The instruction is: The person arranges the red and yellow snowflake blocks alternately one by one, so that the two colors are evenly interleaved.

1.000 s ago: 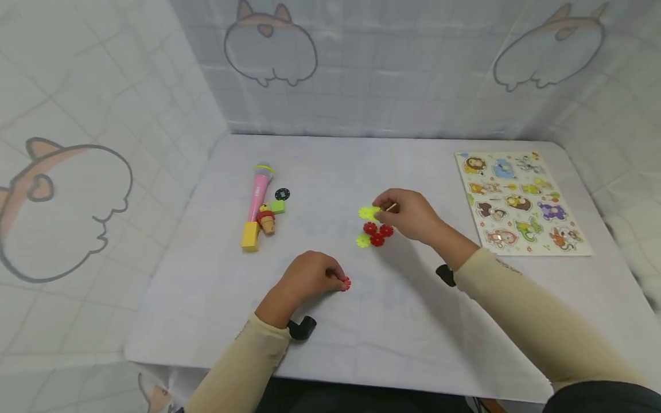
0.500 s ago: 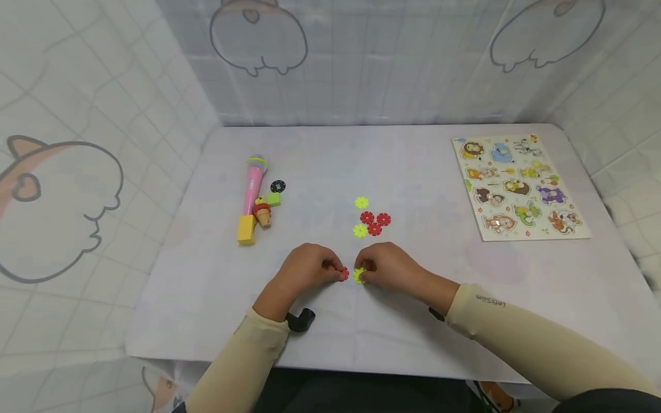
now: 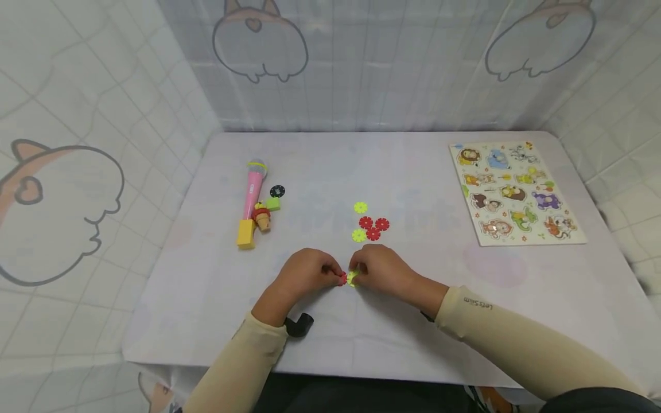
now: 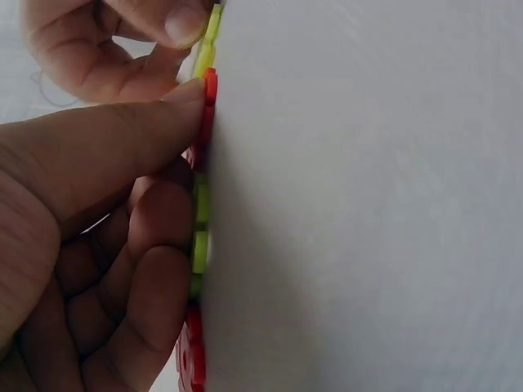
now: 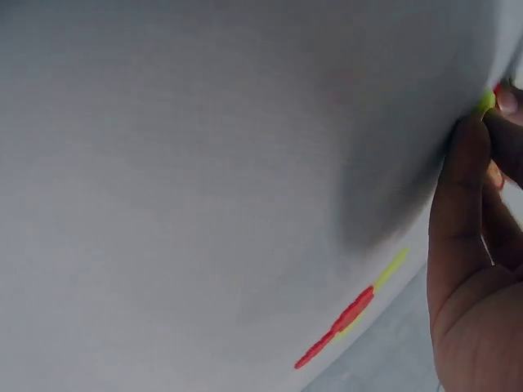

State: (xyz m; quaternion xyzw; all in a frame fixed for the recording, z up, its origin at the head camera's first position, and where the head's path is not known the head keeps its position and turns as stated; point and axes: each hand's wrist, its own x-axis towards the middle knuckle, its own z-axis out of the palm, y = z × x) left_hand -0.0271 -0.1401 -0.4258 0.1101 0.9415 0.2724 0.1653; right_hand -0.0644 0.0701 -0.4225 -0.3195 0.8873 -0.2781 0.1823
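Yellow disc point(image 3: 350, 280) is in right hand point(image 3: 383, 269); sleeve point(image 3: 496, 324) reads "LetsSlim".

red disc point(image 3: 344, 279) beside yellow disc point(image 3: 350, 280), both pinched

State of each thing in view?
Left hand: pinching a red disc
Right hand: pinching a yellow-green disc
Discs at left hand: in a row, joins unclear
Loose red discs: three, flat
Loose yellow-green discs: two, flat
Microphone: lying down
Puzzle board: flat
Black chip: flat

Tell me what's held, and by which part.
Left hand: a red disc, by its left side. Right hand: a yellow disc, by its right side.
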